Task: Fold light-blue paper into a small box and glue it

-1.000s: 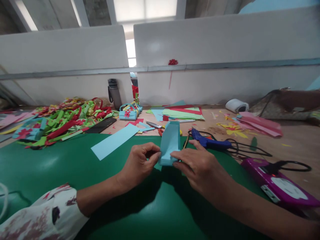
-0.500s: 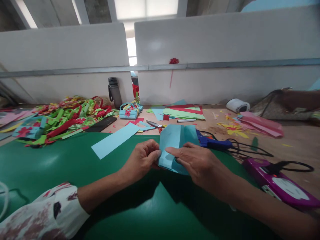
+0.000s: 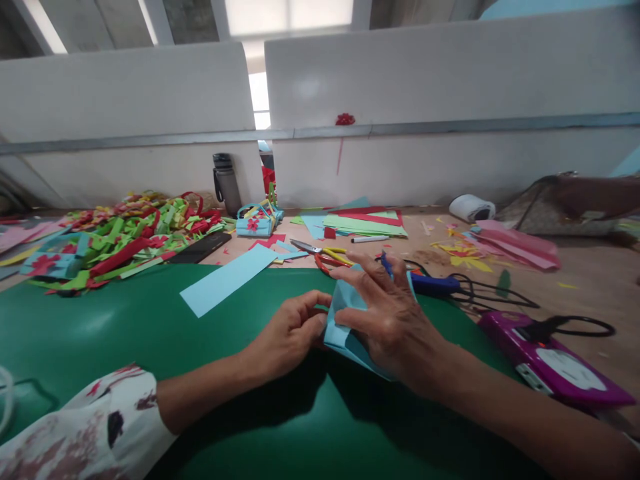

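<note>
A light-blue folded paper piece [image 3: 340,340], shaped like a small open box or bag, is held above the green mat [image 3: 240,413]. My left hand [image 3: 297,330] pinches its left edge between thumb and fingers. Over its top and front lies my right hand [image 3: 387,320], fingers bent round the paper and covering much of it. Just behind are scissors [image 3: 333,256] with orange and yellow handles and a blue glue gun [image 3: 435,285], partly hidden by my right hand. A flat light-blue paper strip [image 3: 227,282] rests on the mat to the left.
A heap of green and red cut pieces [image 3: 130,230] lies at left, beside a dark phone [image 3: 200,248]. Small blue bags [image 3: 254,225] and a bottle [image 3: 227,185] stand behind. Coloured sheets [image 3: 367,223] lie at the back; a purple power strip [image 3: 555,360] with a black cable is at right.
My right hand has lifted and wrapped over the paper piece, which has turned and shifted slightly right. More of the scissors' handles now shows. My left hand stays at the left edge.
</note>
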### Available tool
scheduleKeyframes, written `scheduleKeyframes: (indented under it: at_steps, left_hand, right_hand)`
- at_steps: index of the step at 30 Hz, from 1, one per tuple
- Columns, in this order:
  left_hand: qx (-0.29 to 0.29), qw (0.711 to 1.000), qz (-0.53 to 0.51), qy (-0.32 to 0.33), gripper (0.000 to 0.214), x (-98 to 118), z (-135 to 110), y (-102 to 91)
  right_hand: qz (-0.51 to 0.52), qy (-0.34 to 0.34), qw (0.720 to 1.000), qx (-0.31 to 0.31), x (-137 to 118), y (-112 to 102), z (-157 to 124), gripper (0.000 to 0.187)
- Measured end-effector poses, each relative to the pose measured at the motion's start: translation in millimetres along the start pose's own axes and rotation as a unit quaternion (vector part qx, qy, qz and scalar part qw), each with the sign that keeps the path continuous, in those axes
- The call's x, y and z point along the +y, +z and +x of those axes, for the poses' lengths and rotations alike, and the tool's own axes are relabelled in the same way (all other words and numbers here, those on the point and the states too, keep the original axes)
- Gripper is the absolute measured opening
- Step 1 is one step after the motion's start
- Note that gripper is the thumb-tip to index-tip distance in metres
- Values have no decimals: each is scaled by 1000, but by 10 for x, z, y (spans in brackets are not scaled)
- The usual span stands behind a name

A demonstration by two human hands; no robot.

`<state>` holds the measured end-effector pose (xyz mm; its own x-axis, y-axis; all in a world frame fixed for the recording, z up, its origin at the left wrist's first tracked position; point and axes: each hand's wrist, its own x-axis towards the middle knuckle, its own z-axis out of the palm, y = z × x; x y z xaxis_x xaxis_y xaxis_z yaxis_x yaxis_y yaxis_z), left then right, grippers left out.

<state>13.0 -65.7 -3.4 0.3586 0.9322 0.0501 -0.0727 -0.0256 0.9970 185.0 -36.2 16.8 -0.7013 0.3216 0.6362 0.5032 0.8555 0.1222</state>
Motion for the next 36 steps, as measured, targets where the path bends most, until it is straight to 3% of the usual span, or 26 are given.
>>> scheduleKeyframes:
  at_steps: [5,11,19,25,31,36]
  left_hand:
    - [-31,991,-107,-70,35,-90,55,-87]
    - [-55,994,-56,-81,35,-57,86,-123]
    - [-37,997,60,-18,27,27,25,-25]
    - [28,993,113,37,21,16,-24,-21]
    - [129,970,187,88,22,4,-25,-25]
    - [141,947,243,158,31,20,-56,23]
  right_hand:
    - [12,-8,1000,5,17,28,-20,32]
    - [26,-35,999,19,12,52,-26,31]
    - [48,0,999,-16,-10,-26,-35,30]
    - [58,2,996,60,-21,-234,-47,9]
    - [47,40,997,51,-143,-222,-106,52]
    - [46,54,997,35,-206,-65,-120,47]
